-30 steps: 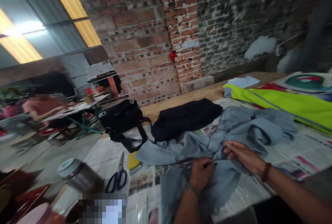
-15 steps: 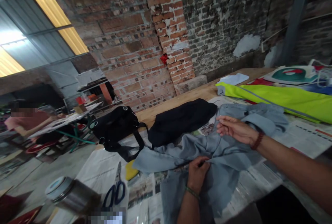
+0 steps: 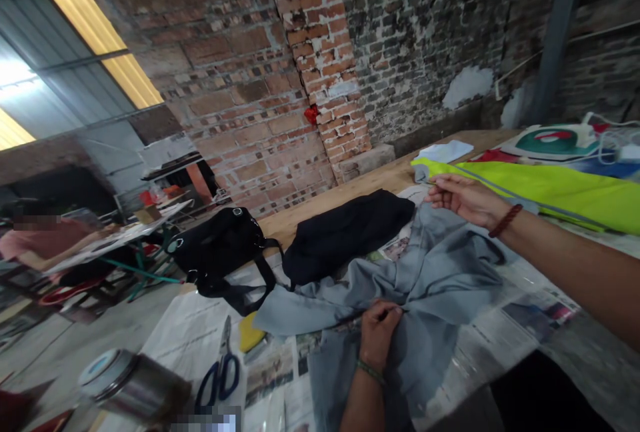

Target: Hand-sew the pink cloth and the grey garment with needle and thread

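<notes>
A crumpled grey garment (image 3: 435, 292) lies across the newspaper in front of me. My left hand (image 3: 379, 329) is closed on a fold of this grey cloth, thumb and fingers pressed together. Farther out and to the right, my right hand (image 3: 463, 197) is raised over the garment's far end, its thumb and forefinger pinched. Whatever is in that pinch, if anything, is too small to make out. Just beyond the grey cloth lies a folded dark cloth (image 3: 345, 235). Dark-handled scissors (image 3: 220, 372) and a yellow piece (image 3: 250, 333) rest left of the garment.
A black bag (image 3: 215, 245) with straps stands at the table's left. Near the front left corner is a metal canister (image 3: 135, 382). A bright yellow-green garment (image 3: 555, 189) and a clothes iron (image 3: 553, 142) lie at the right. A person (image 3: 60, 245) sits at another table.
My right hand has moved up and away from the grey cloth, toward the yellow-green garment. The far part of the grey garment has shifted and bunched. My left hand keeps its hold.
</notes>
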`<state>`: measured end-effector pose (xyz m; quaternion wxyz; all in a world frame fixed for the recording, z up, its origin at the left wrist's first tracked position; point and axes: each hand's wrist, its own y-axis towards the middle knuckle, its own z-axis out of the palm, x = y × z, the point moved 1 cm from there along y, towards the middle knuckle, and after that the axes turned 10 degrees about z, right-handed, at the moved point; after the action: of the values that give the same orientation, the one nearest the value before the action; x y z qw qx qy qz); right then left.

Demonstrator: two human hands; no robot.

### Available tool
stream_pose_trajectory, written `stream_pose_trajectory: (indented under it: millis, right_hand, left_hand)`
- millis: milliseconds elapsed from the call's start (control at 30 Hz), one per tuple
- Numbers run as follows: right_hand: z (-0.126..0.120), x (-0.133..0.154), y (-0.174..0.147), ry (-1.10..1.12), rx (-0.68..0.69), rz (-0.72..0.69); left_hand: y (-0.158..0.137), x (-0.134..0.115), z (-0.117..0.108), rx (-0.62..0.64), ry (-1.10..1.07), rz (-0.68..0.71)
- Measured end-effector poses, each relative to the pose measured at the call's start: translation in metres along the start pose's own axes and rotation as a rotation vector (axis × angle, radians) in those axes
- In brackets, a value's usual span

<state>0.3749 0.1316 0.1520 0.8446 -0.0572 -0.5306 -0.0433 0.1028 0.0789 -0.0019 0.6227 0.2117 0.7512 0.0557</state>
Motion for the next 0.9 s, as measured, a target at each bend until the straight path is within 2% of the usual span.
stream_pose_trajectory:
  millis: [333,533,633,733,833,900]
  right_hand:
    - [-0.020,0.032,0.006,-0.039,-0.119,-0.158]
    - [-0.017,0.030,0.005,-0.160,-0.106,-0.183]
    - [-0.008,0.003,-0.006,-0.307,-0.027,-0.141]
    - [0.004,-0.044,-0.024,-0.532,0.107,-0.101]
    - [0.013,-0.090,-0.042,-1.143,0.357,-0.379]
    - [0.015,-0.111,-0.052,-1.360,0.421,-0.472]
  left_hand:
    - [0.000,-0.001,0.000,0.005,0.048,-0.031]
    - [0.000,0.002,0.000,0.018,0.074,0.004]
    - [0.000,0.003,0.000,0.004,0.087,0.008]
    - [0.000,0.001,0.000,-0.011,0.138,0.045]
    - [-0.001,-0.005,-0.001,-0.049,0.174,0.138]
    - [-0.002,-0.009,-0.001,-0.079,0.175,0.213]
